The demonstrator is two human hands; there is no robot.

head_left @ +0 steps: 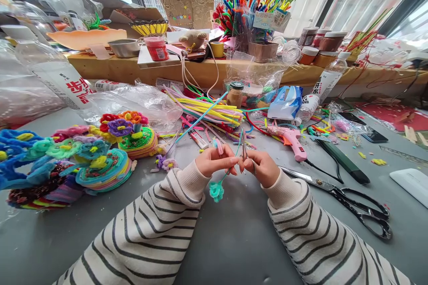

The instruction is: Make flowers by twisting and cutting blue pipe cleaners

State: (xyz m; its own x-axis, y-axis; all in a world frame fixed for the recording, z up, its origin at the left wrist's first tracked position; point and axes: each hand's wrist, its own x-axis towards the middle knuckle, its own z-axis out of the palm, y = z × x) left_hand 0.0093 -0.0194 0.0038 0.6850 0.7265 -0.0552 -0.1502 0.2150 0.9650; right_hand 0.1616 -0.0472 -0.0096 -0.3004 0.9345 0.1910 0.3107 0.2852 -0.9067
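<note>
My left hand [218, 160] is closed, thumb and fingers pinching a teal pipe cleaner; its curled, flower-like end [216, 191] hangs below the fingers and its thin tail [240, 139] rises between my hands. A bit of pink and pale blue fuzz shows at the left fingers. My right hand [261, 165] is closed on small metal scissors [244, 144], slim blades pointing up beside the teal tail. The fingers hide most of the handles. Both hands are close together above the grey table [230, 240].
Pipe-cleaner flowers on round layered bases [105, 171] stand at left. A pipe-cleaner bundle [210, 109], a jar [235, 93] and a pink glue gun [289, 140] lie beyond my hands. Large black-handled scissors [347, 200] and a green-black cutter [344, 162] are at right.
</note>
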